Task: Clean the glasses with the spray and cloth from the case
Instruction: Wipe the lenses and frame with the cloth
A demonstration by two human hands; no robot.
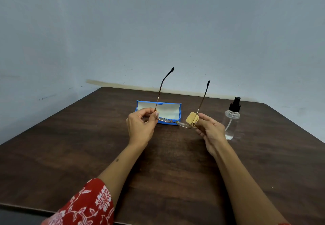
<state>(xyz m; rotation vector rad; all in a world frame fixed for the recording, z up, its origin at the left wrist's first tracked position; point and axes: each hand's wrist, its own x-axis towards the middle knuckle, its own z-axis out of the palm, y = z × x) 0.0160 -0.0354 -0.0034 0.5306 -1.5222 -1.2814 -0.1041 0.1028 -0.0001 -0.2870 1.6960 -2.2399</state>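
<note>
Thin gold-rimmed glasses (175, 121) are held above the table, both temples unfolded and pointing up and away. My left hand (140, 128) pinches the frame's left end at the hinge. My right hand (211, 133) pinches a small tan cloth (192, 119) folded around the right lens. The blue glasses case (167, 109) lies open on the table just behind the glasses, its pale lining showing. A clear spray bottle (231, 119) with a black pump top stands upright to the right of my right hand, apart from it.
A dark wooden table (88, 145) runs from the near edge to a grey-blue wall at the back. My left arm wears a red floral sleeve (84, 205) at the bottom left.
</note>
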